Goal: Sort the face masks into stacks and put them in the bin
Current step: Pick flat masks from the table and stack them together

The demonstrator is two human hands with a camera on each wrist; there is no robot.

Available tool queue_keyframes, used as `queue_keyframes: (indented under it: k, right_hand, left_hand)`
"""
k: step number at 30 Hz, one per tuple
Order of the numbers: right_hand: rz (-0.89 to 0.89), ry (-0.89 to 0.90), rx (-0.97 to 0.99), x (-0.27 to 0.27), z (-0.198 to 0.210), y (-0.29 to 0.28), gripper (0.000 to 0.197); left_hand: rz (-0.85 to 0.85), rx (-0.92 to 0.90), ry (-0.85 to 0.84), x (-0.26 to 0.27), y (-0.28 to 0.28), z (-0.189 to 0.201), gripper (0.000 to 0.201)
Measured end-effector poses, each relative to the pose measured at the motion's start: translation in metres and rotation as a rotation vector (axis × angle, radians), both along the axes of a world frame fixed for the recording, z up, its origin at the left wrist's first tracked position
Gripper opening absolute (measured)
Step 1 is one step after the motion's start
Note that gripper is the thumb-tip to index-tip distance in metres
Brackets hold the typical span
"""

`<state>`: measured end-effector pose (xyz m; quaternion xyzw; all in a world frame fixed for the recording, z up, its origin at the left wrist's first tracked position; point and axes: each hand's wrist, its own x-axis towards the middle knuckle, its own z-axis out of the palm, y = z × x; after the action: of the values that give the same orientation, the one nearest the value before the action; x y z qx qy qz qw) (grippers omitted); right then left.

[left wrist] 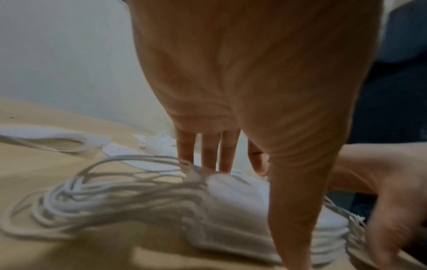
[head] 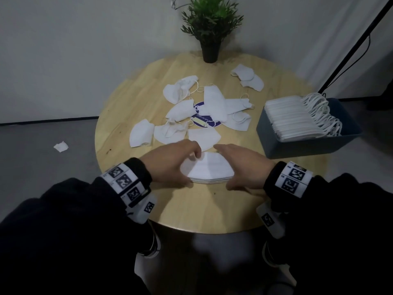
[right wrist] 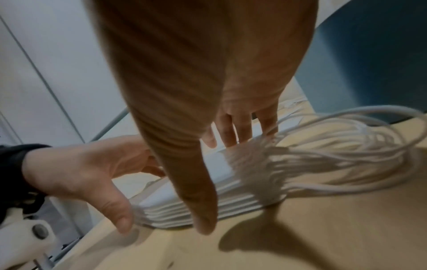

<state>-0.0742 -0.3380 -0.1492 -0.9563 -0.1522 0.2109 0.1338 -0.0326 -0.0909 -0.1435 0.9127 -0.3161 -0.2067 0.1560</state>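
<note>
Head view: our hands bracket the mask stack [head: 209, 171] on the tabletop [head: 127, 99].
Left hand [head: 170, 161] and right hand [head: 242, 165] clasp its ends, fingers extended; bin [head: 308, 146] sits right of it.

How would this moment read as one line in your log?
step: squaring stack | left hand: touching mask stack | right hand: touching stack | bin: part filled

White mask stack [head: 209, 172] flat — blue bin [head: 306, 145] part-filled.

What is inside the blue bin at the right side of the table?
The blue bin holds a row of white masks standing on edge, their ear loops bunched toward its far side. The masks cover the floor of the bin, so anything beneath them cannot be seen.
</note>
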Motion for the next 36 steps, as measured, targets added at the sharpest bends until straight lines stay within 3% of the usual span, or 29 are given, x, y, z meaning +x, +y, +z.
queue_keyframes:
  k: [3,8,13,15,18,21,24,27,31,33,34,36]
  right_hand:
    - [0.009,-0.035,-0.040,0.000,-0.008,0.005,0.097]
    - [0.011,-0.074,-0.050,-0.001,-0.013,0.006,0.073]
    - [0.026,-0.078,-0.051,0.001,-0.013,0.006,0.068]
    - [0.007,-0.027,-0.030,0.005,-0.011,0.004,0.078]
    - [-0.162,0.132,0.203,0.018,-0.003,-0.005,0.094]
    - [-0.384,0.140,0.521,0.037,0.001,-0.009,0.059]
    - [-0.637,0.099,0.787,0.057,-0.007,-0.002,0.027]
    - [-0.748,0.060,0.835,0.082,-0.018,0.006,0.026]
    - [-0.871,0.079,0.875,0.113,-0.023,0.014,0.046]
    - [-0.911,0.074,0.882,0.128,-0.027,0.014,0.052]
    - [-0.927,0.076,0.876,0.135,-0.029,0.013,0.047]
    - [-0.919,0.076,0.847,0.142,-0.028,0.015,0.017]
  left_hand:
    - [-0.051,0.107,-0.078,-0.001,-0.002,-0.011,0.049]
    - [-0.119,0.128,-0.140,0.002,-0.001,-0.017,0.035]
    - [-0.115,0.126,-0.152,0.003,0.000,-0.022,0.033]
    - [-0.119,0.124,-0.141,0.003,-0.001,-0.022,0.034]
    - [-0.106,0.065,0.020,0.012,0.003,-0.010,0.039]
    - [0.080,-0.198,0.158,0.036,0.009,0.014,0.030]
    - [0.280,-0.294,0.039,0.082,0.003,0.031,0.016]
    - [0.381,-0.206,-0.043,0.137,-0.013,0.035,0.006]
    - [0.373,-0.063,-0.067,0.194,-0.048,0.034,0.003]
    - [0.309,0.040,-0.111,0.212,-0.075,0.029,0.016]
    - [0.283,0.122,-0.137,0.217,-0.090,0.025,0.029]
    - [0.266,0.294,-0.170,0.219,-0.115,0.015,0.049]
